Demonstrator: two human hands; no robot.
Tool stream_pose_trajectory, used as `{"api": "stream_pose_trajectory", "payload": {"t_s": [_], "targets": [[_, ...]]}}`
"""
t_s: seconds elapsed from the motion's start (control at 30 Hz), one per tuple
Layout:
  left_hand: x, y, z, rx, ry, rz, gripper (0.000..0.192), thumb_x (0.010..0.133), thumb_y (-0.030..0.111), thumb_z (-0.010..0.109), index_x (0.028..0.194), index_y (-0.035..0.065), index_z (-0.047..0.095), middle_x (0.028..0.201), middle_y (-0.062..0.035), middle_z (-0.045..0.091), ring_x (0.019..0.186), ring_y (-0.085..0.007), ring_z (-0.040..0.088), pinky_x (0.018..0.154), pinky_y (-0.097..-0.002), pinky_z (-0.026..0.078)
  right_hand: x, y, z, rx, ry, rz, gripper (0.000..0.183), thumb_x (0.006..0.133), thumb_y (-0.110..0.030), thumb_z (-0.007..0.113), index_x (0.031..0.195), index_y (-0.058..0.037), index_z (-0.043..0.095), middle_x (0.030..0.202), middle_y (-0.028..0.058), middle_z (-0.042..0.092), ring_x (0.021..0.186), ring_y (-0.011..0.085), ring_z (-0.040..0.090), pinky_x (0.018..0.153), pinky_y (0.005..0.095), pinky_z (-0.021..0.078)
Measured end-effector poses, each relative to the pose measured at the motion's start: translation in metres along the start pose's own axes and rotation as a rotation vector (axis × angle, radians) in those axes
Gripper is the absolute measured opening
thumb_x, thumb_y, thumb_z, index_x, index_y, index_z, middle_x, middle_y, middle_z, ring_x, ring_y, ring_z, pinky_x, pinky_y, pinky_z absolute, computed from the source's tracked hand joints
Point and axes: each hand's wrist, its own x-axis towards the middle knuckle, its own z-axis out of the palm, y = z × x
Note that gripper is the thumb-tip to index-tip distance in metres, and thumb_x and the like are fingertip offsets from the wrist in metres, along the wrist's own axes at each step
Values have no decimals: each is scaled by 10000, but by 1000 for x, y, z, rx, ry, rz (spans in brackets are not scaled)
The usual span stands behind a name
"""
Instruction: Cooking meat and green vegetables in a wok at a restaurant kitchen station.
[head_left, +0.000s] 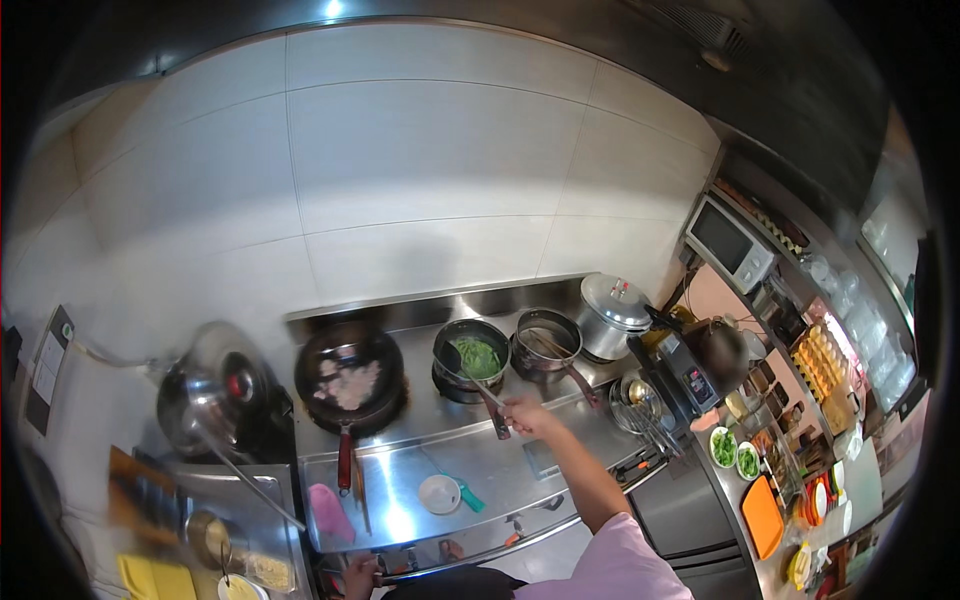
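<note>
My right hand (529, 418) is closed on the handle of a ladle (480, 388), whose dark head rests in a saucepan of green vegetables (478, 355) on the stove. Low in the view, my left hand (361, 576) is by the stove's front edge; whether it grips anything is unclear. Pale meat pieces (349, 383) lie in a black frying pan (311, 367) at the left, its red handle towards me. Right of the vegetables stands a second saucepan (547, 371) with a utensil in it. A white bowl (439, 494) and a green-handled brush (471, 497) lie on the steel front ledge.
A pressure cooker (616, 330) stands at the stove's back right. Left are a lidded wok (225, 390) and a long metal utensil (255, 487). A pink cloth (330, 513) lies front left. The right counter holds bowls of greens (723, 447) and an orange tray (763, 517).
</note>
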Motion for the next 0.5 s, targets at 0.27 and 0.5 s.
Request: {"api": "stream_pose_trajectory", "payload": {"t_s": [0.27, 0.5], "targets": [[-15, 32, 13, -48, 14, -47, 259, 894, 153, 501, 1102, 0, 516, 767, -111, 603, 624, -159, 583, 554, -271, 482, 9, 19, 5, -970, 560, -239, 219, 780, -151, 538, 958, -40, 604, 895, 217, 637, 842, 380, 619, 751, 458, 493], [0, 9, 16, 43, -4, -14, 256, 902, 140, 489, 1117, 6, 517, 765, -113, 620, 617, -153, 581, 562, -270, 479, 26, 24, -2, -1219, 484, -243, 238, 766, -125, 552, 992, -86, 616, 919, 191, 645, 895, 350, 624, 751, 447, 505]]}}
